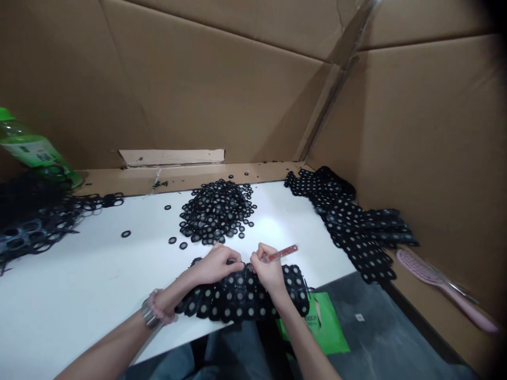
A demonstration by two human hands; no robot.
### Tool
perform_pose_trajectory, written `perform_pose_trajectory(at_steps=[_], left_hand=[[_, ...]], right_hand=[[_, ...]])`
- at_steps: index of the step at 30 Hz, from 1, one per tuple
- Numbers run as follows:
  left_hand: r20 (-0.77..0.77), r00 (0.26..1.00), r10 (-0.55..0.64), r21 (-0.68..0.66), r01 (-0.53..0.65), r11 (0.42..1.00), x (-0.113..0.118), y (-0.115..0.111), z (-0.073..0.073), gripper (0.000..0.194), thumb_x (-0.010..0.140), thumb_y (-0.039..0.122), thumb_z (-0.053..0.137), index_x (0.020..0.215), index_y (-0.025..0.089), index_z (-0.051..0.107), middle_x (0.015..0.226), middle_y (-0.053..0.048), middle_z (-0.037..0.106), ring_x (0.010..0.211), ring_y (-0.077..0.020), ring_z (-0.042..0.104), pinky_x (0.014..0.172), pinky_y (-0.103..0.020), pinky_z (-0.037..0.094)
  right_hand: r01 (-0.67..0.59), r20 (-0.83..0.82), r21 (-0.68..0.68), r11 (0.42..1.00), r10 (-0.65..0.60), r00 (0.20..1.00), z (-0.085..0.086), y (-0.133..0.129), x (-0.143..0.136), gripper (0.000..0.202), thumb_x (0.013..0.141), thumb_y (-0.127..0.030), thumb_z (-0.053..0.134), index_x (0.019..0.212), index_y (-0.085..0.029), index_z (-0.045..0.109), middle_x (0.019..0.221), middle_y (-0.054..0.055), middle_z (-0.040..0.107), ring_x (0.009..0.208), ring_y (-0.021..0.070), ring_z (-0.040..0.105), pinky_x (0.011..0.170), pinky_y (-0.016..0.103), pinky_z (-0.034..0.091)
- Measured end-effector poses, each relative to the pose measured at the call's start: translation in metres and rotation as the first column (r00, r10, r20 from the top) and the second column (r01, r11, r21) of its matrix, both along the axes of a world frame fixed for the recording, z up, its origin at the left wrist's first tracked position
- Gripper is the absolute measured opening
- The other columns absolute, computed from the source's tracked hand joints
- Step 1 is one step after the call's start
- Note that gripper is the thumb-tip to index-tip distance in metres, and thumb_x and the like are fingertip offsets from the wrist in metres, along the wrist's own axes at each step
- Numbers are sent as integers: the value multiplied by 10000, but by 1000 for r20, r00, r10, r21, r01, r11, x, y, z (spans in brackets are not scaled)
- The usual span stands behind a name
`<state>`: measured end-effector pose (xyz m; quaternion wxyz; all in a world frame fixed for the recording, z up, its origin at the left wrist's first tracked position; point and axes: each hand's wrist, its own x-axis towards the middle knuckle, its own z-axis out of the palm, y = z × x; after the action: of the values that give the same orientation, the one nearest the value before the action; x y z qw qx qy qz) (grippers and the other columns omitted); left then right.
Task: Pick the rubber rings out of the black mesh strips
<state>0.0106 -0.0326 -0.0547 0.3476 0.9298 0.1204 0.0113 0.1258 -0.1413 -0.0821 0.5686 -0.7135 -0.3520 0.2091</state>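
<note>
A black sheet with rows of pale round discs (240, 296) lies over the table's front edge, in front of my body. My left hand (219, 264) grips its far edge, fingers curled and thumb pressed down. My right hand (269, 268) is closed round a slim red pen-shaped tool (282, 253). The tool's tip points at the sheet's far edge, close to my left thumb, and is hidden by my fingers. Just beyond my hands, a heap of small black rings (217, 211) rises from the white table (99, 279).
More black dotted sheets (348, 224) are piled at the right. Black ring-holed scrap (35, 227) and a green bottle (35, 150) stand at the left. Cardboard walls (222, 84) enclose the table. A pink hairbrush (443, 287) and a green bag (327, 322) are at the right.
</note>
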Motion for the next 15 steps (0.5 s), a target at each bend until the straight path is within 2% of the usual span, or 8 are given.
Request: perform_pose_trajectory(at_steps=[6,11,13,15], left_hand=[[30,999,14,-34,-13,999,-3,-1,-9,330,847,367,392,621,164,521,593,46,535,658,-127,451,826,-284,291],[75,997,30,-124,-21,992,-4,-3,-12,324,862,369,369,638,167,487,624,57,529,630,-105,461,978,-321,208],[79,997,27,-130,-16,991,-4,-2,-11,312,863,356,368,644,170,489,618,63,525,604,-95,459,995,-317,193],[68,997,26,-78,-20,997,-4,-3,-8,303,860,329,370,631,173,492,595,60,521,593,-100,459,947,-303,252]], right_hand=[[-18,89,6,1000,17,996,-3,-1,-1,245,629,-146,451,485,-214,265,426,-77,279,423,86,303,433,218,240],[-96,190,2,995,94,977,-1,1,-8,265,630,-134,439,474,-207,237,432,-75,249,410,75,261,420,220,216],[-91,140,14,996,88,986,1,1,-5,266,627,-140,450,467,-208,248,420,-77,269,402,74,280,419,215,231],[-35,-23,37,999,36,999,3,-1,0,263,636,-163,467,475,-215,266,385,-83,307,375,76,321,411,209,260]])
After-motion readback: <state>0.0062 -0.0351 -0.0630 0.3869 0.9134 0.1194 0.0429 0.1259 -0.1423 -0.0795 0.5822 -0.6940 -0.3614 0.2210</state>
